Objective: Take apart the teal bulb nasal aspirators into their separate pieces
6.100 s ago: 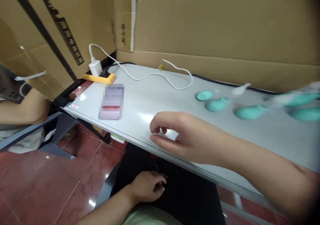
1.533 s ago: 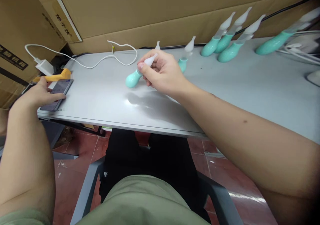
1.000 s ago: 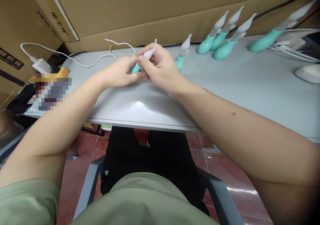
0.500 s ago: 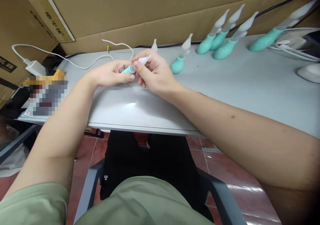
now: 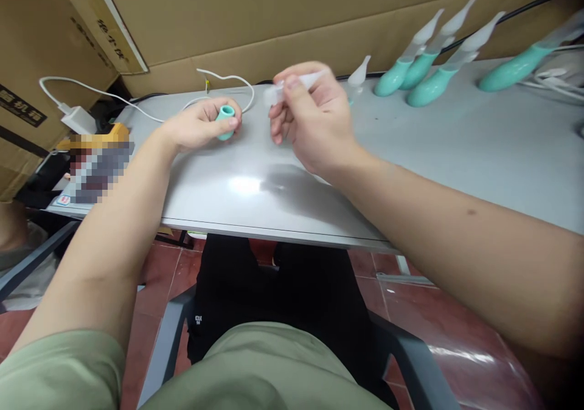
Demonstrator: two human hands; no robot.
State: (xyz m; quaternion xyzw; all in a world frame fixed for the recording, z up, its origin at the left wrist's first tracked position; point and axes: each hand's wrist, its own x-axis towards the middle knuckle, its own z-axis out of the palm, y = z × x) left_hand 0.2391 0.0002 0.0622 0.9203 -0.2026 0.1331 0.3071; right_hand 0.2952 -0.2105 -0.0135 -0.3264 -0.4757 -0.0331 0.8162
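My left hand (image 5: 201, 124) is closed around a teal squeeze bulb (image 5: 225, 124), its round open mouth facing up. Between thumb and fingers, my right hand (image 5: 314, 112) pinches a clear and white nozzle (image 5: 276, 95), blurred by motion; its pale tip points up and to the right. A gap of bare tabletop lies between bulb and nozzle. Just behind my right hand stands a nasal aspirator, its white tip (image 5: 359, 72) showing and its bulb mostly hidden.
Several assembled teal aspirators (image 5: 429, 87) stand along the back of the grey table (image 5: 255, 209), against a cardboard wall (image 5: 228, 20). A white cable (image 5: 137, 106) runs to a charger (image 5: 78, 120) at left. Beside it are a yellow object (image 5: 119, 134) and a blurred-out patch.
The nozzle has come off the bulb. My right hand has moved right and up with it, while my left hand keeps the bulb, now with its mouth exposed. The view has shifted slightly.
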